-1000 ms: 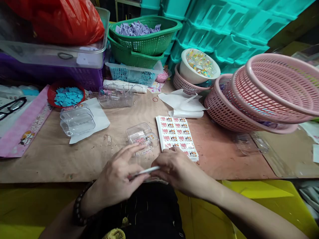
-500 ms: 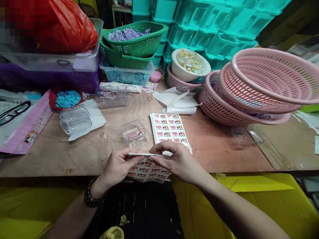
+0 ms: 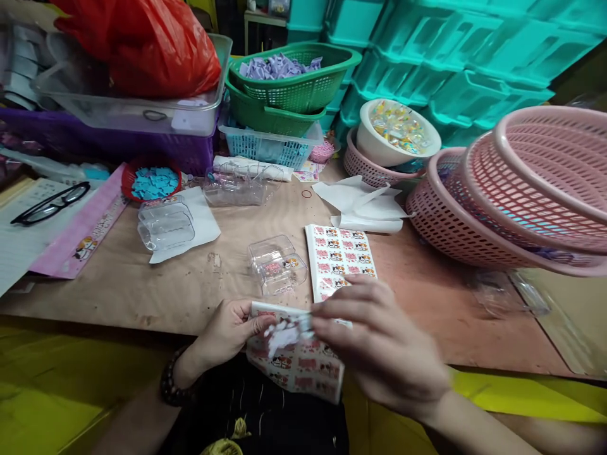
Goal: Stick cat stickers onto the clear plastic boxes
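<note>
My left hand [image 3: 227, 332] grips the left edge of a sticker sheet [image 3: 298, 366] printed with pink and cat stickers, held at the table's front edge over my lap. My right hand [image 3: 379, 341] is over the sheet's right side, fingers pinched on a blurred white piece at its top edge. A second sticker sheet [image 3: 340, 256] lies flat on the table just beyond my right hand. A small clear plastic box [image 3: 277, 264] with a sticker on it sits left of that sheet.
Stacked pink baskets [image 3: 521, 202] crowd the right. At the back stand green baskets [image 3: 294, 88] of purple pieces, a white bowl [image 3: 398, 133], white papers [image 3: 365, 205] and teal crates. On the left are clear boxes [image 3: 165, 224], a red dish of blue pieces [image 3: 152, 182] and glasses [image 3: 50, 203].
The sheet was held edge-on between both hands; now it is tilted face up and lower. My right hand has moved over it, blurred. The view has shifted left.
</note>
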Demonstrator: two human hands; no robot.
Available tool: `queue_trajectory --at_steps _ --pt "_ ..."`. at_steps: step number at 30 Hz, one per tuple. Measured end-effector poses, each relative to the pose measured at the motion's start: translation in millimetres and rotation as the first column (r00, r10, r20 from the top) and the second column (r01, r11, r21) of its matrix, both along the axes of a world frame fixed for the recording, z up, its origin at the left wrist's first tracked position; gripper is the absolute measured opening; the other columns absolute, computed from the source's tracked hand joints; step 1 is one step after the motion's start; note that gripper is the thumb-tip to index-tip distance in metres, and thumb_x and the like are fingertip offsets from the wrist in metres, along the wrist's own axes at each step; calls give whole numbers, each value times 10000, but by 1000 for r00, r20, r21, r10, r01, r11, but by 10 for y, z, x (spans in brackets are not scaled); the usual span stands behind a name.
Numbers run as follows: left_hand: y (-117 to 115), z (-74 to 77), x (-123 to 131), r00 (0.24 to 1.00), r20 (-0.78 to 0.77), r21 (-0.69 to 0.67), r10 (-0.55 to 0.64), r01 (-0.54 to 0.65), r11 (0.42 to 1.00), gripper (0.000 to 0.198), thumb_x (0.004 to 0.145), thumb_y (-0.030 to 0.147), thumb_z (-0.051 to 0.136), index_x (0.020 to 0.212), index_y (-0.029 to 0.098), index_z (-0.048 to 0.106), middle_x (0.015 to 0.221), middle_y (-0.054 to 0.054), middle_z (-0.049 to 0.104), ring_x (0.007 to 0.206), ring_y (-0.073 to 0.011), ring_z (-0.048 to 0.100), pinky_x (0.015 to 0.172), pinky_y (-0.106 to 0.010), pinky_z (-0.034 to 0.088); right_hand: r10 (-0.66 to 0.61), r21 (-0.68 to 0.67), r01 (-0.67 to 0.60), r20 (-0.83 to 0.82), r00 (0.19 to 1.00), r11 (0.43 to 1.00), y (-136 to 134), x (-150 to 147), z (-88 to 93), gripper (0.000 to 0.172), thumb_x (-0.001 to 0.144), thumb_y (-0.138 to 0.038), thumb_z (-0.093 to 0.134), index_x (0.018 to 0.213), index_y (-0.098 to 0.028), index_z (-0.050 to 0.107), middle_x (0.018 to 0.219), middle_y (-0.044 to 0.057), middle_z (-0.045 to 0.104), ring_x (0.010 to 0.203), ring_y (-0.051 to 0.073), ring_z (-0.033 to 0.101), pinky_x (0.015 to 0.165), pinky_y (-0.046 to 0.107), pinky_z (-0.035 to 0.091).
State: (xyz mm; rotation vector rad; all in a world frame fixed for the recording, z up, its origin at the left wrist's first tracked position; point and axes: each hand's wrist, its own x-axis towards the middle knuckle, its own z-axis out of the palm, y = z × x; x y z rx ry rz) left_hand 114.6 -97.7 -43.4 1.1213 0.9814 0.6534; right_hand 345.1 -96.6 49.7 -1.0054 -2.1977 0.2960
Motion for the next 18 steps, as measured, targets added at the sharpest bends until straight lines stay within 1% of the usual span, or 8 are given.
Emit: queue_trajectory --at_steps 2,3,5,7,9,11,14,18 --pt "13 41 -100 998 -61 165 13 -2 986 296 869 425 683 901 143 767 756 -70 739 683 -169 675 641 -266 565 -170 -335 111 -153 973 936 244 -43 140 102 895 -288 595 881 -277 695 815 48 730 779 220 664 739 402 527" --pt "29 72 -147 997 -75 294 25 -2 956 240 879 376 679 882 151 761 768 -67 725 697 -161 668 646 -255 559 -232 -497 119 -171 958 859 408 -75 174 131 870 -357 633 816 -247 679 759 50 697 715 204 638 662 368 515" --pt "86 139 -230 996 -78 544 44 6 839 144 884 283 672 859 160 743 825 -66 688 743 -148 653 666 -239 549 -264 -755 57 -157 952 653 768 -155 160 272 786 -461 708 751 -200 640 663 23 627 588 147 554 535 296 447" --pt "167 189 -297 994 -99 688 48 33 725 86 872 229 671 853 163 722 879 -70 650 790 -148 636 693 -243 544 -247 -886 11 -117 962 463 1097 -241 70 364 692 -497 781 717 -181 602 592 -18 561 512 96 464 462 245 359" --pt "253 213 -350 986 -158 735 49 84 673 58 864 209 669 855 166 707 925 -76 635 843 -162 623 752 -273 542 -202 -941 5 -67 977 339 1335 -315 -36 379 647 -468 824 688 -177 585 574 -35 540 488 72 420 433 226 310" --pt "329 213 -392 975 -223 738 25 152 657 47 867 190 660 862 170 702 1025 -91 642 928 -183 619 834 -312 528 -150 -962 22 -20 989 273 1476 -365 -110 336 658 -413 831 662 -178 591 585 -30 555 481 65 410 422 222 297" --pt "407 194 -433 956 -293 731 -3 226 644 64 879 161 643 889 180 703 1197 -98 625 1049 -207 599 921 -356 491 -120 -972 71 45 992 224 1573 -400 -141 256 691 -333 812 644 -176 615 579 -25 565 462 65 397 402 222 270" --pt "461 161 -447 946 -325 738 7 249 627 84 881 153 639 926 191 698 1222 -87 617 1005 -203 567 871 -360 485 -117 -976 130 111 987 173 1635 -403 -131 168 726 -241 776 662 -159 643 576 -28 567 444 59 393 388 213 258"
